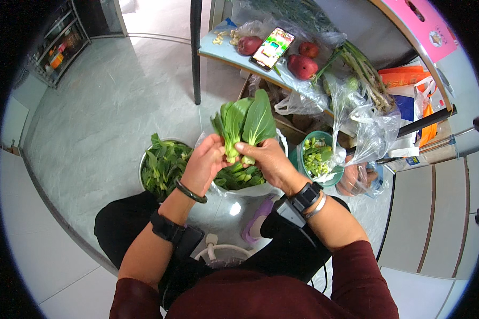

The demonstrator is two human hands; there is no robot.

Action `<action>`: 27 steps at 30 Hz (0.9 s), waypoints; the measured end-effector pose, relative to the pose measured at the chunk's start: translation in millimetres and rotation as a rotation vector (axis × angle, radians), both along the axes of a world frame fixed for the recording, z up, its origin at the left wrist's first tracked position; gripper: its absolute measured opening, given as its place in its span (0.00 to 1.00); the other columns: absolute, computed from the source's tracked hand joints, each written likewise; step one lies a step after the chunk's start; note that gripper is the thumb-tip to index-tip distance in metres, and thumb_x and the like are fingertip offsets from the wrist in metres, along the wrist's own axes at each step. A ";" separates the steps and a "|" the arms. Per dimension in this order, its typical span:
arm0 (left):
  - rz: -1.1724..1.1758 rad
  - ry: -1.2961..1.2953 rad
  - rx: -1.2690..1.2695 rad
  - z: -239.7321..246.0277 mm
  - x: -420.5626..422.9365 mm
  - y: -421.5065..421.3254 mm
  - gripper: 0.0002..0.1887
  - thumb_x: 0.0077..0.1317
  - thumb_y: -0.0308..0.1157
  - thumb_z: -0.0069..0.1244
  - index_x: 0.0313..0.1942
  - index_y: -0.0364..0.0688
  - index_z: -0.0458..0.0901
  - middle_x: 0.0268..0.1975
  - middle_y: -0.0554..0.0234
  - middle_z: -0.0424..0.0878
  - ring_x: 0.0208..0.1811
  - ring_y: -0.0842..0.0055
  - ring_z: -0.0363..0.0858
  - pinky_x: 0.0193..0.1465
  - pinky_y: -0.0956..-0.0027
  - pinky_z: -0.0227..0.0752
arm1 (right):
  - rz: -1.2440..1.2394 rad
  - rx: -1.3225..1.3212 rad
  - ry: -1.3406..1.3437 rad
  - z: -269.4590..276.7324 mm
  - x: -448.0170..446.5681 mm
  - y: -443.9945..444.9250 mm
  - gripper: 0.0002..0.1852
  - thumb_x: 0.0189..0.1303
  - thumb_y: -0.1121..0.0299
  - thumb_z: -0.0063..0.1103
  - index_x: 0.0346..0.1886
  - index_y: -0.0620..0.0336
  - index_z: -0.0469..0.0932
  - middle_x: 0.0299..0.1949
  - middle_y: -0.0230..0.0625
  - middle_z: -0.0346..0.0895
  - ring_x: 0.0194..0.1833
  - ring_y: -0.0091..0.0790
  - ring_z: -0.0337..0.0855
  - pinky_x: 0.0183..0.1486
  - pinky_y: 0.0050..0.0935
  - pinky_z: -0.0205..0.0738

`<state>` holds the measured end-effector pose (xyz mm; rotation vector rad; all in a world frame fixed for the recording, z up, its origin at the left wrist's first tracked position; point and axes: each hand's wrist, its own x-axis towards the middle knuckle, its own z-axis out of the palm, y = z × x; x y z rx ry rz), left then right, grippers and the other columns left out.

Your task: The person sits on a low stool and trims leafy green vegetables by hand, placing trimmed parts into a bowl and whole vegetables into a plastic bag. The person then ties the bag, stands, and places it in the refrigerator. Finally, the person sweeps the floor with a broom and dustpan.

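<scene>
My left hand [206,161] grips a small head of bok choy [232,129] by its pale base. Held by my right hand [272,161], thumb across the stem, is a bok choy leaf [261,121] or small bunch beside it. Below my hands a white plastic bag [228,193] stands open with more leafy greens [241,177] in it. To its left, a round metal basin [141,169] holds a heap of greens [163,163]. At the right, a green bin [296,153] with a plastic liner contains cut stems and leaf scraps [317,157].
A low shelf [223,51] ahead carries a smartphone [272,48], red fruits or vegetables [302,67], garlic pieces and long green onions [363,67]. Plastic bags [373,123] hang off its right side. A dark table leg [196,56] stands ahead; a metal rack [60,44] is far left.
</scene>
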<state>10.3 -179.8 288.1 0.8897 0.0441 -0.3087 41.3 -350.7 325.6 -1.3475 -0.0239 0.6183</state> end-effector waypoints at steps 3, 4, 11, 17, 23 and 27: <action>0.057 -0.066 0.202 -5.1 -0.2 -3.1 0.14 0.67 0.27 0.44 0.51 0.36 0.68 0.47 0.60 0.76 0.46 0.78 0.77 0.51 0.71 0.72 | -0.040 -0.054 -0.050 0.2 0.1 1.6 0.08 0.59 0.68 0.62 0.37 0.62 0.79 0.29 0.30 0.80 0.27 0.19 0.75 0.29 0.18 0.69; 0.091 -0.109 0.259 -6.4 -1.3 -5.4 0.14 0.65 0.26 0.46 0.51 0.34 0.69 0.46 0.59 0.77 0.46 0.78 0.78 0.50 0.72 0.72 | -0.060 -0.061 -0.057 0.0 0.6 1.5 0.08 0.59 0.68 0.62 0.37 0.62 0.79 0.29 0.30 0.79 0.27 0.19 0.76 0.30 0.18 0.69; 0.066 -0.174 0.460 -12.5 -3.2 -4.6 0.12 0.61 0.24 0.55 0.44 0.32 0.72 0.40 0.61 0.80 0.40 0.80 0.80 0.45 0.78 0.73 | 0.004 -0.068 -0.060 -4.3 0.0 0.0 0.08 0.62 0.69 0.60 0.38 0.65 0.78 0.30 0.31 0.79 0.27 0.21 0.76 0.30 0.19 0.71; -0.026 -0.031 0.132 -9.1 -5.8 1.9 0.10 0.63 0.26 0.53 0.43 0.37 0.74 0.43 0.62 0.79 0.44 0.79 0.79 0.50 0.73 0.73 | 0.031 0.019 -0.006 -1.4 1.7 -3.1 0.09 0.63 0.69 0.58 0.40 0.66 0.78 0.32 0.33 0.80 0.29 0.22 0.79 0.30 0.19 0.75; -0.059 0.022 0.001 -9.6 -7.1 2.4 0.13 0.66 0.28 0.51 0.49 0.36 0.72 0.47 0.61 0.78 0.48 0.76 0.78 0.54 0.69 0.72 | 0.020 -0.009 0.101 -1.2 2.5 -5.6 0.11 0.63 0.68 0.57 0.41 0.69 0.77 0.34 0.38 0.81 0.29 0.24 0.82 0.32 0.19 0.78; -0.027 0.025 -0.085 -14.7 -7.8 -1.9 0.12 0.66 0.28 0.50 0.48 0.34 0.73 0.46 0.62 0.78 0.46 0.78 0.79 0.51 0.73 0.74 | 0.014 0.050 0.142 -2.9 3.8 -8.0 0.13 0.64 0.68 0.56 0.40 0.73 0.77 0.33 0.41 0.81 0.29 0.27 0.83 0.33 0.20 0.81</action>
